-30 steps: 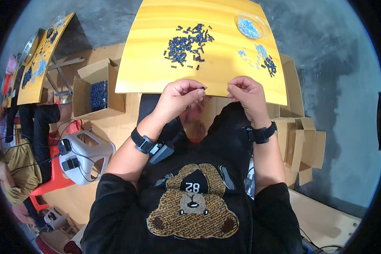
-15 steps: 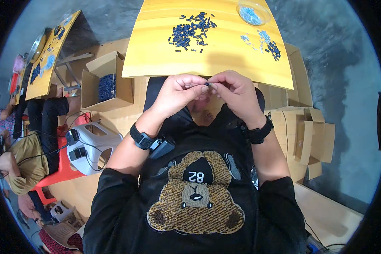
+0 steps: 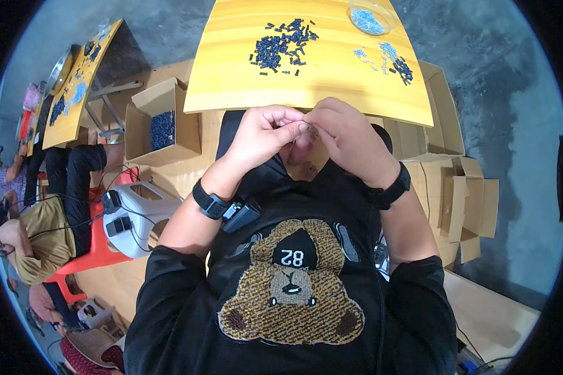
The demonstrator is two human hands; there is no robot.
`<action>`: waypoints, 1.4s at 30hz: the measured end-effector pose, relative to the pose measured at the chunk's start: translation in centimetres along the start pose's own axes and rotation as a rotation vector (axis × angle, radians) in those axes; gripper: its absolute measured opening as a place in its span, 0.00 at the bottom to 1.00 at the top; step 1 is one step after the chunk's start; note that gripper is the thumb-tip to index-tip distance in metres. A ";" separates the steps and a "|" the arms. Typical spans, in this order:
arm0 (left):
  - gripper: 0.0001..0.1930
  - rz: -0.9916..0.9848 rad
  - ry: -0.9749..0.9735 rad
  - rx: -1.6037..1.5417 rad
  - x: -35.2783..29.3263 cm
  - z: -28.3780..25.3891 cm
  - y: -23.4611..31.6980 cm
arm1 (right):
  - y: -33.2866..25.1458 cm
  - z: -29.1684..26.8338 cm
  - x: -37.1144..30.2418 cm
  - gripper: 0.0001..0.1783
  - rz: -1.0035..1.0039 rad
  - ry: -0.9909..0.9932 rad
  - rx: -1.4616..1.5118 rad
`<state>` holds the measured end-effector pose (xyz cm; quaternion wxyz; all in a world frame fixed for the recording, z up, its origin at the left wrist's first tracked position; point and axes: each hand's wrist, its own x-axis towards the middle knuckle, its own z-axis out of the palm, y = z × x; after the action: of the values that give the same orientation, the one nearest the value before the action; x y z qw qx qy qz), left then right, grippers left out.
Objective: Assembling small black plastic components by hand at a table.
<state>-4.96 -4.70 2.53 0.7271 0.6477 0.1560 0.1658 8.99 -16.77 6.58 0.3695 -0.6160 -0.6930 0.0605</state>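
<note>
Current position: my view looks down on the near edge of a yellow table (image 3: pixel 225 81), with both hands just off that edge and over the lap. The left hand (image 3: pixel 259 139) has its thumb and index fingertip together; I judge that they clamp a small dark part, almost wholly covered by the skin. The right hand (image 3: pixel 350 140) meets it tip to tip. I cannot tell whether its thumb and forefinger are closed on the same part (the knuckles mask the contact point).

Step in hand: as I read it, two-handed fingertip work on one small part, the left steadying and the right working its end.

Supply layout: a loose heap of black cylindrical parts (image 3: pixel 280 47) lies beyond the left hand. To the right, a clear round dish (image 3: pixel 390 25) holds pale blue pin-like parts (image 3: pixel 365 22). A small pale blue pile (image 3: pixel 389 50) lies nearer, and beside it a compact black cluster (image 3: pixel 403 72).

Next move: in my judgement it calls for a steady left pinch, the right fingertips in line with the part, and light pressure. Caution: a slip here could drop the part into the lap.
</note>
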 end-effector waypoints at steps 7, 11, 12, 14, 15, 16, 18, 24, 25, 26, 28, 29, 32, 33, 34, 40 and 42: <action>0.07 0.046 -0.001 0.012 0.1 -0.3 0.8 | 0.0 -0.2 1.5 0.03 -0.089 -0.021 -0.087; 0.07 0.088 0.030 -0.029 0.1 -0.4 1.1 | 0.0 -0.3 2.0 0.05 -0.057 0.028 0.024; 0.07 0.088 0.032 -0.026 0.0 -0.4 1.1 | 0.0 -0.2 2.0 0.06 -0.045 0.030 0.029; 0.08 0.100 0.030 -0.043 0.0 -0.3 1.0 | -0.2 0.2 1.7 0.07 0.048 0.100 0.128; 0.08 0.100 0.031 -0.041 0.0 -0.2 1.0 | -0.3 0.5 1.5 0.09 0.144 0.170 0.223; 0.08 0.111 0.026 -0.078 -0.1 -0.2 1.0 | -0.2 0.6 1.3 0.09 0.142 0.172 0.225; 0.09 0.126 0.026 -0.111 -0.1 -0.2 0.8 | 0.2 0.6 0.9 0.11 0.191 0.244 0.246; 0.08 0.046 0.068 -0.235 0.2 0.2 1.1 | 0.2 1.8 0.3 0.09 0.229 0.272 0.290; 0.08 0.021 0.091 -0.197 0.5 0.2 0.8 | 0.4 2.3 0.4 0.09 0.230 0.272 0.290; 0.08 -0.005 0.113 -0.160 0.9 0.2 0.6 | 0.9 2.8 0.8 0.09 0.277 0.317 0.274; 0.09 -0.048 0.152 -0.252 2.7 0.4 0.2 | 2.6 3.5 1.6 0.09 0.315 0.347 0.251; 0.09 -0.082 0.193 -0.340 3.4 0.5 0.0 | 3.3 2.8 1.6 0.08 0.334 0.379 0.261; 0.08 -0.050 0.207 -0.314 4.1 0.1 2.4 | 3.7 -2.8 1.5 0.10 0.198 0.510 -0.013; 0.09 -0.043 0.204 -0.249 3.8 -0.9 2.7 | 4.5 -4.2 0.8 0.10 0.142 0.552 -0.007; 0.09 -0.042 0.225 -0.218 3.4 -1.9 2.7 | 5.1 -5.1 -0.1 0.08 0.224 0.585 0.126; 0.08 -0.074 0.358 -0.304 3.5 -4.0 0.1 | 10.6 -5.8 -6.9 0.05 0.782 0.520 0.354; 0.08 -0.114 0.346 -0.294 3.7 -3.6 -0.7 | 11.9 -3.8 -8.0 0.05 0.728 0.416 0.201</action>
<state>-3.18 0.08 1.42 0.7842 0.4868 0.2891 0.2540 20.58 -22.59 -0.62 0.5140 -0.7805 -0.3319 0.1285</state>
